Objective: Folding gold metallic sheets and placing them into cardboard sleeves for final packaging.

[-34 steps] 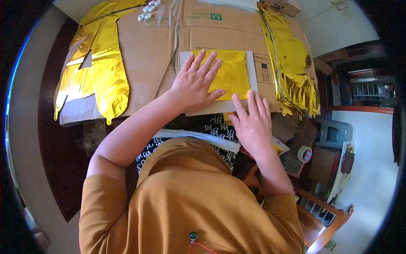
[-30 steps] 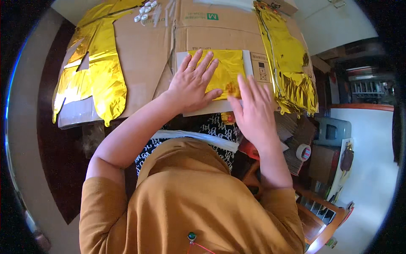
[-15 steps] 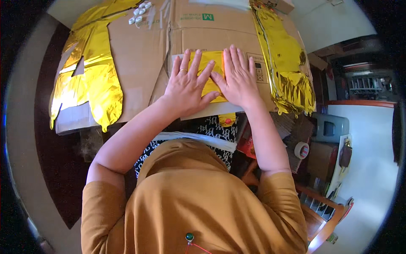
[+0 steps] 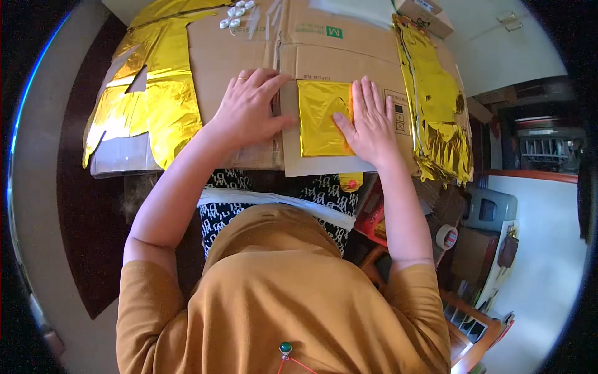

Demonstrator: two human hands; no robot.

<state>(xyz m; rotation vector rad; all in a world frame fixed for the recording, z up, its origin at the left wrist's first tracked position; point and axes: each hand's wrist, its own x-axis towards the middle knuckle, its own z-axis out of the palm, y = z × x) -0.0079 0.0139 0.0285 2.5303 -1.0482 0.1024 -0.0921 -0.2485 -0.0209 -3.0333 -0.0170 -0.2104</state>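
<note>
A folded square of shiny gold foil lies on a pale sheet at the near edge of the flattened cardboard. My right hand rests flat along the foil's right side, fingers stretched out, with a strip of orange showing beside it. Off to the left of the foil, my left hand hovers over or touches the cardboard; I cannot tell which. Its thumb is spread from slightly bent fingers, and it holds nothing.
Flat gold foil balloons cover the cardboard's left side. A stack of similar foil lies along the right. Small white rolls sit at the far left. Below the right edge are a tape roll and a grey plastic stool.
My left hand has lifted off the foil and moved left, uncovering the square. My right hand stays flat on the foil's right side. The whole view has shifted slightly.
</note>
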